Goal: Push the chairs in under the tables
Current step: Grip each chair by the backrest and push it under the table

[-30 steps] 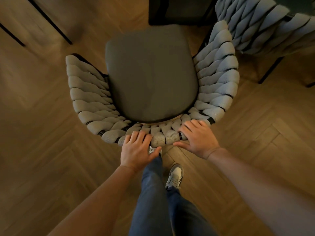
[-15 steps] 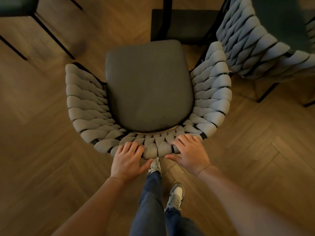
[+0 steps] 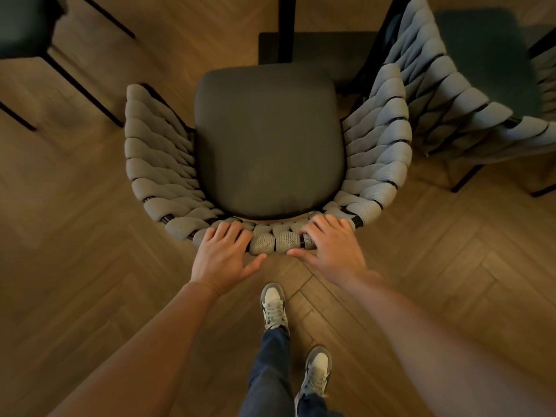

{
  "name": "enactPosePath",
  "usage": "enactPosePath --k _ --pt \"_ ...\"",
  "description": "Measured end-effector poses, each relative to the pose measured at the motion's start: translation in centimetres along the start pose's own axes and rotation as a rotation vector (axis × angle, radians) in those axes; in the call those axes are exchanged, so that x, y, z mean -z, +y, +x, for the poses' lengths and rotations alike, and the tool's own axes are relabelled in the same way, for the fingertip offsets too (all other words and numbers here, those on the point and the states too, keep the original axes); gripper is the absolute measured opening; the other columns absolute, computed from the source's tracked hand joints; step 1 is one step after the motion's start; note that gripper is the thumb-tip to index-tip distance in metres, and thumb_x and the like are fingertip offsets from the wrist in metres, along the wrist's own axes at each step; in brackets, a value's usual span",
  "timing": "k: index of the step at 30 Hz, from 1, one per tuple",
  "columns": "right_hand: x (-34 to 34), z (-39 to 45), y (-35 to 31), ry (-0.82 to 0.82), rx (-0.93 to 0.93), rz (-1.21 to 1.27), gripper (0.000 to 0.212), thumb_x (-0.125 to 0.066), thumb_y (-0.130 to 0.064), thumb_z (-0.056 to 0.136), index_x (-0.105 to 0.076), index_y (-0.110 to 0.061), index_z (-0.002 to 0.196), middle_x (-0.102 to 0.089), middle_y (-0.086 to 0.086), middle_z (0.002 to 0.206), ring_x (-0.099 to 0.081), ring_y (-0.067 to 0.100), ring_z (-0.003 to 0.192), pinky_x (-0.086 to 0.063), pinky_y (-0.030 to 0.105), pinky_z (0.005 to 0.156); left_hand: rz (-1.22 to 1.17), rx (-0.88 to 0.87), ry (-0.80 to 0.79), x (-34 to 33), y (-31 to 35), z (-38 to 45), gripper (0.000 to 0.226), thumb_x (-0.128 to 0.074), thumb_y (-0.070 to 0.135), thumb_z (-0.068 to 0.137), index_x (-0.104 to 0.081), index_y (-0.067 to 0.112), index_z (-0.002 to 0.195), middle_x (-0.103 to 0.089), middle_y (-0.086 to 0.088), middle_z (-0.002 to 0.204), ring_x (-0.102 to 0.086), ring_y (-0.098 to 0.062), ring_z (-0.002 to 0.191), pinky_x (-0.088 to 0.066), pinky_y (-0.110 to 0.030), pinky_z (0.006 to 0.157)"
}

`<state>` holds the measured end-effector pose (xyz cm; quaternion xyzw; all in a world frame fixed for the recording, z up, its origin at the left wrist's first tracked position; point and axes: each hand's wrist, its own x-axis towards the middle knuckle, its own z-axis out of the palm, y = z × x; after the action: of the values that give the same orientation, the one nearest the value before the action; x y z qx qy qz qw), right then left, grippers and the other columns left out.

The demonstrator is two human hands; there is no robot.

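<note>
Holding the back rim of the chair (image 3: 267, 139), both hands (image 3: 224, 254) grip it side by side; the counter leg (image 3: 285, 25) stands straight ahead

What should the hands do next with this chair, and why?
Probably push it straight forward a little. Both the left hand and right hand already grip the woven chair back, and the dark table base lies just ahead of the seat cushion.
</note>
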<state>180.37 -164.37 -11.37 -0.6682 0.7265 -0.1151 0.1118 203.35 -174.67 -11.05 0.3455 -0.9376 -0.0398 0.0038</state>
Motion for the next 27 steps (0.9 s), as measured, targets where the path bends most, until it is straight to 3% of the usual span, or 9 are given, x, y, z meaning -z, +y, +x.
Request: enactPosePath --k 17,21,27 --pt "2.4 11.5 3.8 -0.093 -0.095 0.076 0.059 -0.044 -0.071 0.088 -0.064 -0.021 0.111 -0.056 -0.004 0.107 -0.050 0.017 0.105 -0.037 0.039 0.097 0.020 -0.055 0.020 0.4 -5.2 12.2 0.052 -0.042 0.060 0.088 -0.063 0.015 0.102 -0.059 -0.007 0.103 -0.051 -0.027 0.094 -0.042 -0.041 0.079" --pt "3.0 13.9 4.9 -0.097 -0.111 0.079 0.063 -0.039 -0.075 0.086 -0.064 -0.022 0.109 -0.055 -0.005 0.105 -0.049 0.018 0.104 -0.034 0.037 0.094 -0.012 -0.051 0.003 0.7 -6.0 14.9 0.052 -0.041 0.061 0.089 -0.063 0.016 0.104 -0.059 -0.005 0.105 -0.051 -0.025 0.096 -0.042 -0.040 0.081" --pt "3.8 17.5 6.8 -0.121 -0.121 0.090 0.052 -0.050 -0.071 0.087 -0.062 -0.025 0.109 -0.052 -0.008 0.106 -0.045 0.014 0.104 -0.032 0.036 0.097 -0.036 -0.051 -0.037 0.9 -7.2 18.5 0.054 -0.036 0.064 0.092 -0.061 0.021 0.113 -0.056 -0.003 0.110 -0.049 -0.023 0.102 -0.040 -0.040 0.086"
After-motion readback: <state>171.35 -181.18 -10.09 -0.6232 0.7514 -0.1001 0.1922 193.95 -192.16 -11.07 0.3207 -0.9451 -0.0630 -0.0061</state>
